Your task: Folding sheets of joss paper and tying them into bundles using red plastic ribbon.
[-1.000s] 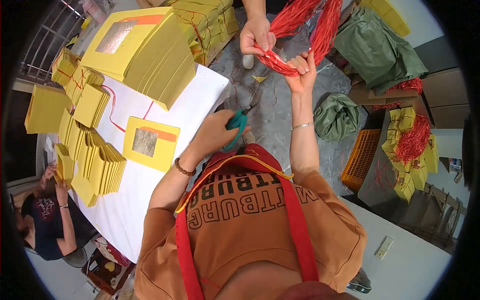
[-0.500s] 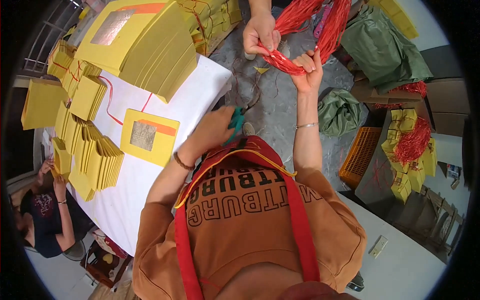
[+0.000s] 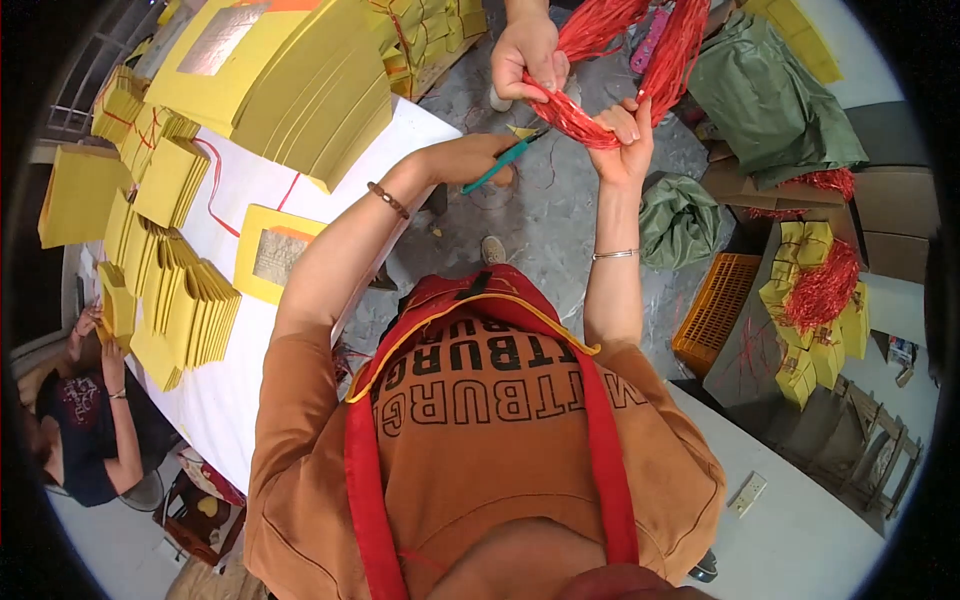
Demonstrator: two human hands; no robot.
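Strands (image 3: 675, 65) glossy, plastic-looking; scissor handles (image 3: 497, 167) plastic; tablecloth (image 3: 220, 395) matt.

This seems a small paper-goods workshop: a white cloth-covered table (image 3: 225, 410) bears thick yellow paper stacks (image 3: 310, 100), with shiny red strands (image 3: 672, 72) and an orange plastic crate (image 3: 715, 312) nearby.

I lose the strands (image 3: 572, 118) past my view's far edge, along with the co-worker's arm (image 3: 526, 9) and part of the big stack (image 3: 310, 100). The left hand (image 3: 465, 160) partly hides the scissors (image 3: 500, 167).
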